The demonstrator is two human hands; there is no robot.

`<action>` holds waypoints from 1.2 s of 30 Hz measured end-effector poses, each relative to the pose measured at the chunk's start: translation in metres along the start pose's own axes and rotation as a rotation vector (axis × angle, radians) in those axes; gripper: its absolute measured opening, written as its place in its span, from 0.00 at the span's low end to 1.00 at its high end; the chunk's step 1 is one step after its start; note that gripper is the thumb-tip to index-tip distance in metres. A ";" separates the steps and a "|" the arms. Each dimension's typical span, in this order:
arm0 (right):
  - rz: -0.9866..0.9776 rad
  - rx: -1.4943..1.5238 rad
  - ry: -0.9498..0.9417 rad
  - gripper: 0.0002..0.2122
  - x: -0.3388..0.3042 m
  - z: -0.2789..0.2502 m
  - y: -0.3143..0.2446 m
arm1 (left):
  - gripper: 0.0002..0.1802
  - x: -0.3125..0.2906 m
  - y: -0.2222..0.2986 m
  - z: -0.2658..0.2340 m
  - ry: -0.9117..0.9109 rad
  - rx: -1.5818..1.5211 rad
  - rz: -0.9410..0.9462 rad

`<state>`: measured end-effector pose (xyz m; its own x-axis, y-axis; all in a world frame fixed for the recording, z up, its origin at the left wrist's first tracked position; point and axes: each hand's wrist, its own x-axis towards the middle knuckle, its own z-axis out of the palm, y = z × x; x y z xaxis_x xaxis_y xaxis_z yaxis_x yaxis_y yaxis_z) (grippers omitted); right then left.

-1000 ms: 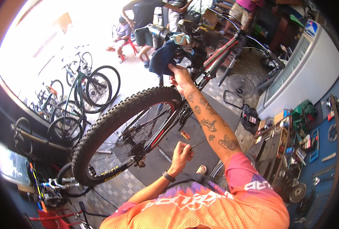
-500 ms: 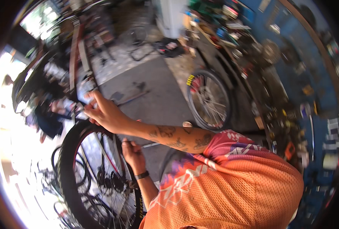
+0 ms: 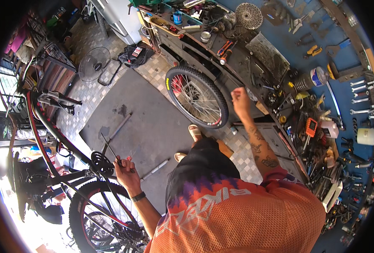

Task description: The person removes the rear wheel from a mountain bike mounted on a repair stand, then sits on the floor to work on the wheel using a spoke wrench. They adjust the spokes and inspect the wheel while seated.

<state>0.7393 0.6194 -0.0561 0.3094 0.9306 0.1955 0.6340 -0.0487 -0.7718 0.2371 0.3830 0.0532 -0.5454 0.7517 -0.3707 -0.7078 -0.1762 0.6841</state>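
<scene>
My left hand [image 3: 127, 176], with a dark band at the wrist, is closed around a thin dark rod-like tool [image 3: 108, 144] that points up and away, beside the bicycle's crankset. The black and red bicycle [image 3: 65, 141] stands at the left, its rear wheel [image 3: 78, 211] below my left hand and its fork bare of a wheel. My right hand [image 3: 240, 101] is raised near the workbench front, right of a loose bicycle wheel [image 3: 197, 98]. Its fingers are curled in, and what they hold, if anything, cannot be made out.
The loose wheel leans on the cluttered workbench [image 3: 233, 80], which runs along the right. Tools hang on the blue wall [image 3: 296, 38]. A grey mat [image 3: 140, 126] with two rods on it covers the floor ahead. A fan [image 3: 95, 64] stands far left of a white cabinet [image 3: 117, 21].
My right hand has swung from the bicycle frame at the left across to the workbench at the right. My view has turned rightward, and the thin tool in my left hand now shows clearly.
</scene>
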 end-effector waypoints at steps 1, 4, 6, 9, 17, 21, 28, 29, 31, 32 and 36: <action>-0.108 -0.067 0.026 0.10 0.027 -0.012 0.006 | 0.16 0.004 -0.007 0.010 -0.018 -0.017 -0.004; -0.139 -0.277 -0.007 0.12 0.097 -0.031 0.015 | 0.15 0.007 -0.023 0.031 -0.024 0.053 -0.039; -0.199 -0.364 -0.034 0.16 0.132 -0.031 0.022 | 0.12 0.005 -0.035 0.041 -0.015 0.048 -0.083; -0.319 -0.502 -0.082 0.21 0.173 -0.025 0.041 | 0.11 0.000 -0.050 0.050 0.019 0.048 -0.114; -0.344 -0.747 -0.199 0.13 0.212 -0.012 0.077 | 0.09 -0.020 -0.065 0.052 0.183 0.002 -0.093; -0.331 -0.591 0.026 0.09 0.226 -0.015 0.100 | 0.10 -0.023 -0.057 0.050 0.196 -0.026 -0.064; -0.270 -0.488 -0.034 0.11 0.238 -0.014 0.125 | 0.10 -0.026 -0.055 0.051 0.257 -0.068 -0.040; -0.242 -0.503 -0.042 0.11 0.237 -0.014 0.122 | 0.10 -0.026 -0.055 0.052 0.261 -0.069 -0.046; -0.295 -0.615 -0.007 0.12 0.232 -0.014 0.111 | 0.10 -0.024 -0.056 0.053 0.257 -0.065 -0.059; -0.258 -0.649 -0.012 0.13 0.228 -0.015 0.104 | 0.10 -0.023 -0.056 0.054 0.257 -0.060 -0.065; -0.323 -0.634 -0.129 0.17 0.211 -0.018 0.078 | 0.10 -0.020 -0.055 0.059 0.247 -0.060 -0.083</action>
<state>0.8670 0.8051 -0.0645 -0.0240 0.9677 0.2509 0.9810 0.0711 -0.1804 0.3134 0.4155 0.0605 -0.5722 0.5882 -0.5715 -0.7761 -0.1630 0.6092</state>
